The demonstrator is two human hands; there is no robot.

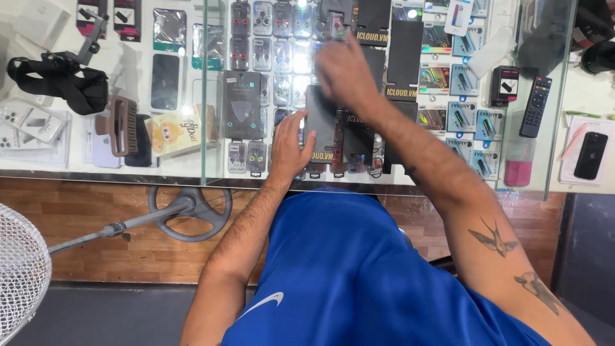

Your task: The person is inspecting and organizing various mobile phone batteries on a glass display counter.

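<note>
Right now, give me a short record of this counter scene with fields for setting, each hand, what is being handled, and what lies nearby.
setting: glass display counter seen from above, with packaged phone accessories beneath the glass
left hand: fingers spread, pressing the left edge of a flat dark rectangular pad lying on the glass
right hand: blurred, over the pad's far end; grip cannot be told
nearby right: black remote control, black phone on white paper
nearby left: black strap harness
floor: grey fan base
</note>
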